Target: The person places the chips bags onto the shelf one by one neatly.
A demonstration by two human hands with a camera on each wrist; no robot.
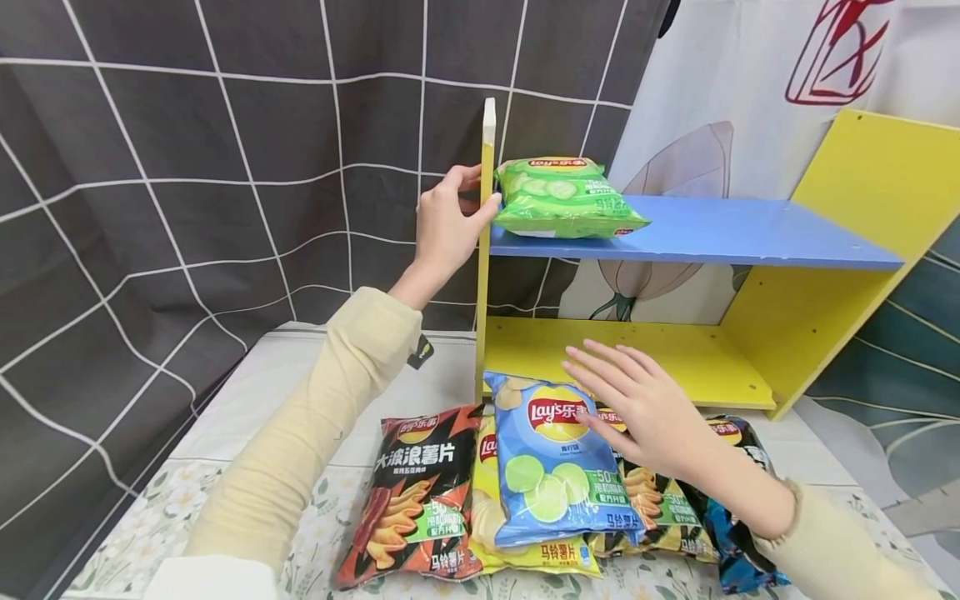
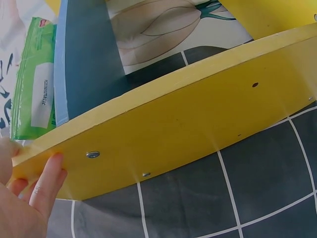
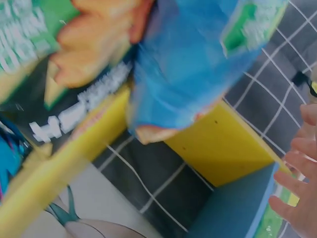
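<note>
While the left hand grips the yellow left side panel of a shelf unit, its thumb at the near edge and its fingers against the outer face, the right hand hovers near the unit's lower yellow board, its fingers stretched out and slightly apart. It grips nothing; in the right wrist view, which is blurred, its fingertips look clear of the bags.

The relation that matters most, I judge, is between the right hand and the blue bag. The bag lies near and left of the palm, with the extended fingers passing over its upper right part in the head view. Its long axis runs roughly far to near, logo end far, so a grasp at the far or right edge looks the shortest reach. The right hand is the nearer one to it; the left hand is well apart, farther off and higher.

The blue bag rests partly over a yellow bag on the desk, between a red-and-black bag on the left and a black-and-gold bag on the right. On the blue shelf, a green bag lies at the left end, just right of the left thumb, its lower seam toward the near edge.
</note>
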